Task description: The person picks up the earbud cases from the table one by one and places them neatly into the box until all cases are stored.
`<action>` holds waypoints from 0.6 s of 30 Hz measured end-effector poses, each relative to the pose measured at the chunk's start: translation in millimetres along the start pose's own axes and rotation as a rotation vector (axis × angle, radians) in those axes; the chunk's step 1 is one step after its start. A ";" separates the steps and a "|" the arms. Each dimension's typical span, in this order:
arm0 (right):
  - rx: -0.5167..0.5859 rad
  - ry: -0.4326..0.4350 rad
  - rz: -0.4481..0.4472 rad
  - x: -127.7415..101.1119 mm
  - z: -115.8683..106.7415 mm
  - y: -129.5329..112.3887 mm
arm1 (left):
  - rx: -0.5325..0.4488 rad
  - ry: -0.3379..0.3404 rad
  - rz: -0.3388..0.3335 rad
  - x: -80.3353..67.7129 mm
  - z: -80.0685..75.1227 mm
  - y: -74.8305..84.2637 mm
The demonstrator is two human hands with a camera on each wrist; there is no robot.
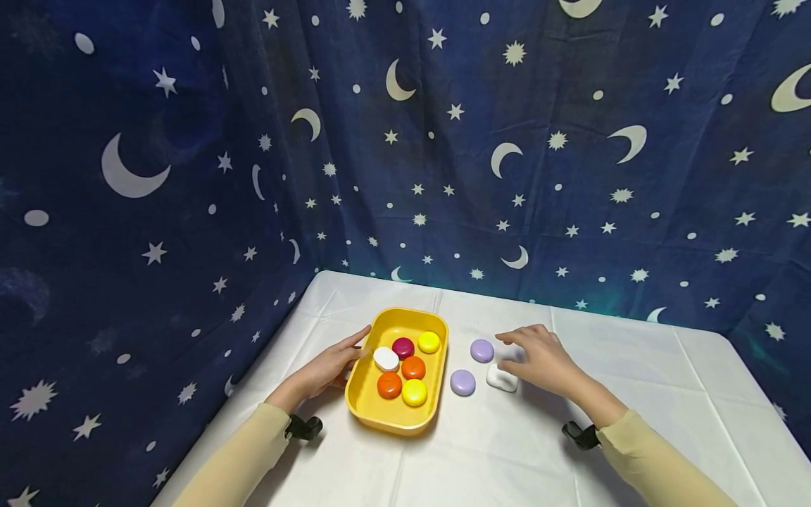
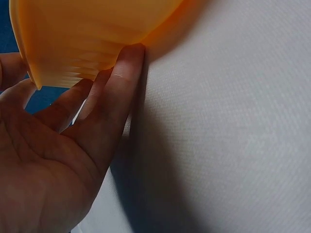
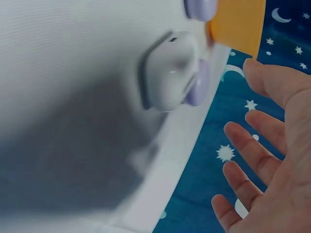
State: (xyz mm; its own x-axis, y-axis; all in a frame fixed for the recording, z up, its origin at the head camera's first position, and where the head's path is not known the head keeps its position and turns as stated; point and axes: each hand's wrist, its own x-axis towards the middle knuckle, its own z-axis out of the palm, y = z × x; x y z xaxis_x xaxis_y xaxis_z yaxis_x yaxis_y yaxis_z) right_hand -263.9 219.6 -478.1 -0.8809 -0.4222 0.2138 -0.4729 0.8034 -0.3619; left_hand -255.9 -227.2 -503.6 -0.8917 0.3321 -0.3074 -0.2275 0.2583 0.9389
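Observation:
On the left, a yellow tray (image 1: 364, 415) holds several glossy rounded pieces: a white piece (image 1: 386, 359), a dark red piece (image 1: 403, 348), two orange ones and two yellow ones. My left hand (image 1: 323, 370) grips the tray's left side; in the left wrist view its fingers (image 2: 129, 63) lie against the outer wall, near the tabletop. My right hand (image 1: 545, 359) hovers with fingers spread and holds nothing. Just beside it lies a white rounded case (image 1: 502, 378) with a seam, seen blurred in the right wrist view. Two lilac discs, an upper disc (image 1: 482, 351) and a lower disc (image 1: 463, 382), lie between case and tray.
A white cloth (image 1: 640, 394) with creases covers the table. Dark blue curtains (image 1: 456, 176) with moons and stars rise behind the table and along its left side. Each wrist carries a small black camera mount, such as the right mount (image 1: 580, 436).

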 end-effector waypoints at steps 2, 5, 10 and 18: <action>-0.008 -0.008 -0.004 -5.0 1.2 2.5 | -0.007 -0.004 0.003 0.0 -0.2 0.0; -0.018 -0.023 -0.003 -11.8 3.6 4.3 | -0.014 -0.010 0.006 -0.2 -0.4 -0.3; -0.030 -0.041 0.005 -20.2 9.6 5.6 | -0.010 -0.008 0.006 -0.6 -0.3 -0.7; -0.031 -0.050 0.032 -26.7 17.8 7.0 | 0.002 0.005 0.002 -1.3 0.6 0.7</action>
State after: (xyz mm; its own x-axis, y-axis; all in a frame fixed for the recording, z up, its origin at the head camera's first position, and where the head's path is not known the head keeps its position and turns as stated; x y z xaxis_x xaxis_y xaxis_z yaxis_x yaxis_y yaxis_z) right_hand -244.1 229.1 -502.5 -0.8958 -0.4161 0.1563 -0.4443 0.8290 -0.3397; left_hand -254.7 -226.9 -502.7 -0.8942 0.3278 -0.3050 -0.2251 0.2597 0.9391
